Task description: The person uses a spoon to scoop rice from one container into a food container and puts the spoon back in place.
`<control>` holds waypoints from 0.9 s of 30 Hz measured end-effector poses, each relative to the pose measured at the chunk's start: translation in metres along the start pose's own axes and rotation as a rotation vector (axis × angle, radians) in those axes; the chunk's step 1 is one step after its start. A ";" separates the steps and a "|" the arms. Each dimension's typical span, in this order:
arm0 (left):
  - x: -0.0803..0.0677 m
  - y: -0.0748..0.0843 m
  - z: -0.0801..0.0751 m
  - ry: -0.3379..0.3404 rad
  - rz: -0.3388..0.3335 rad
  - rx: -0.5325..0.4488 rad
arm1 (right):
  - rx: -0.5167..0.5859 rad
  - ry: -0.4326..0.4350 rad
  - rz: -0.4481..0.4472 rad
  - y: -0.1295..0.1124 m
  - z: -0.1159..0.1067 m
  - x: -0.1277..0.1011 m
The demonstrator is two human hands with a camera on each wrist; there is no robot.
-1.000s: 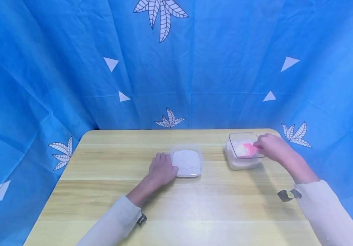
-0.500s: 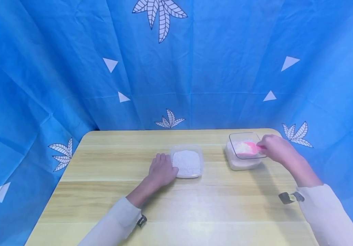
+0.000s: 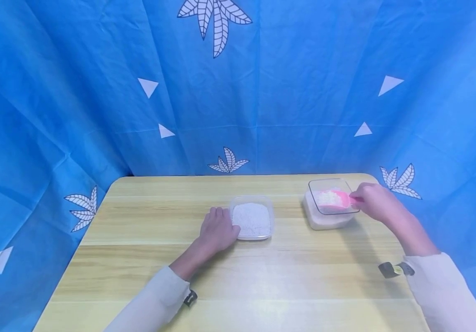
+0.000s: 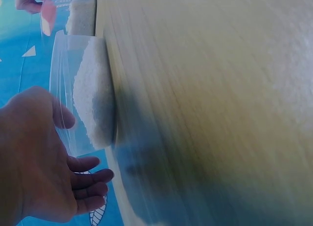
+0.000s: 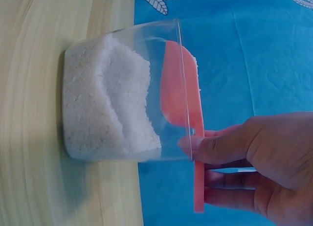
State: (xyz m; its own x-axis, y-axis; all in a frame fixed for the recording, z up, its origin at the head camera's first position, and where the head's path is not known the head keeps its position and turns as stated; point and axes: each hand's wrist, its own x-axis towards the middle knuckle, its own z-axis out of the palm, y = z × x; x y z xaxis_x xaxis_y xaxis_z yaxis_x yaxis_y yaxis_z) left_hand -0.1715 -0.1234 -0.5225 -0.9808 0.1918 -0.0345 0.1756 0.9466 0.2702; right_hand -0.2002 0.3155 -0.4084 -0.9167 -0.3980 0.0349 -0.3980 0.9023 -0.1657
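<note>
A small clear tub of white rice [image 3: 251, 219] sits mid-table. My left hand [image 3: 230, 228] rests on the table against its left wall; in the left wrist view the thumb touches the tub [image 4: 80, 89] while the left hand [image 4: 73, 147] keeps its fingers loose. At the back right stands a larger clear tub of rice [image 3: 328, 216]. My right hand [image 3: 355, 199] pinches the handle of a pink scoop [image 3: 338, 198], whose bowl carries rice above that tub. The right wrist view shows the scoop [image 5: 181, 96] inside the tub's wall [image 5: 122, 113] and the right hand [image 5: 195, 157] on the handle.
The wooden table [image 3: 238, 276] has rounded corners and stands before a blue patterned curtain [image 3: 238, 92] that closes in the back and both sides. The larger tub is close to the table's back right corner.
The right hand has drawn back slightly to the right, and the pink scoop has come up out of the rice with grains in its bowl. The left hand has stayed put.
</note>
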 end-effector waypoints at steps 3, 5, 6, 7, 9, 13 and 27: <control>0.001 0.000 0.000 0.002 0.000 0.004 | 0.015 -0.001 0.007 0.003 0.000 -0.001; 0.002 0.000 0.000 0.004 0.002 0.006 | 0.027 -0.002 0.012 0.004 0.001 -0.002; 0.002 0.000 0.000 0.006 0.003 0.005 | 0.032 -0.004 0.014 0.005 0.001 -0.002; 0.002 0.000 0.001 0.008 0.004 0.004 | 0.037 -0.005 0.016 0.006 0.000 -0.002; 0.002 0.000 0.001 0.010 0.006 0.004 | 0.045 -0.006 0.021 0.007 0.000 -0.002; 0.002 0.000 0.001 0.009 0.007 0.011 | 0.047 0.002 0.018 0.008 -0.003 -0.002; 0.001 0.001 0.001 0.007 -0.003 0.030 | 0.061 0.053 -0.007 -0.007 -0.016 0.001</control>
State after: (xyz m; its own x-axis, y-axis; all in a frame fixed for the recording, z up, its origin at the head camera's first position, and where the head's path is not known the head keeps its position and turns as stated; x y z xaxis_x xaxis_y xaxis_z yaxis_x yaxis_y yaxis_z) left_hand -0.1726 -0.1220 -0.5229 -0.9820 0.1868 -0.0287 0.1746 0.9546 0.2413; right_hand -0.1989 0.3111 -0.3910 -0.9153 -0.3931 0.0879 -0.4027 0.8872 -0.2252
